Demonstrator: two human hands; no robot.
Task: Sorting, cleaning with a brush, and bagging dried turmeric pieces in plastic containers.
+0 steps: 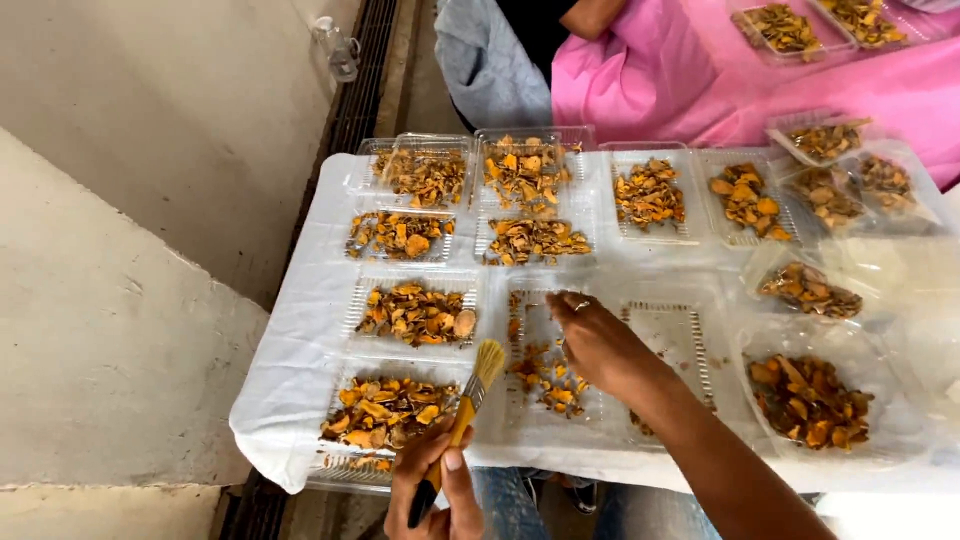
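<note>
My left hand (pixel 432 490) sits nearest me at the bottom edge, fingers curled tight around the handle of a brush (pixel 465 415), thumb pressed along it; the pale bristles point up and away, hanging just over the gap between two trays. My right hand (pixel 598 345) reaches forward across the white cloth (pixel 290 340), fingers drawn together and bent down into a clear tray (pixel 545 370), their tips at the scattered orange slices (pixel 548 382) there; whether they pinch a piece I cannot tell. Just right of that hand lies a nearly bare tray (pixel 680 345). Left of the brush, a full tray (pixel 385 412) of dried orange-brown slices sits at the cloth's near corner, with another heaped tray (pixel 415 312) behind it. To my right a bag (pixel 810 400) holds darker slices. Farther out, more filled trays (pixel 525 170) stand in rows to the table's far edge. Beyond them a person in a pink garment (pixel 640 80) sits by further trays, and a grated drain (pixel 355 100) runs along the floor to the left.
</note>
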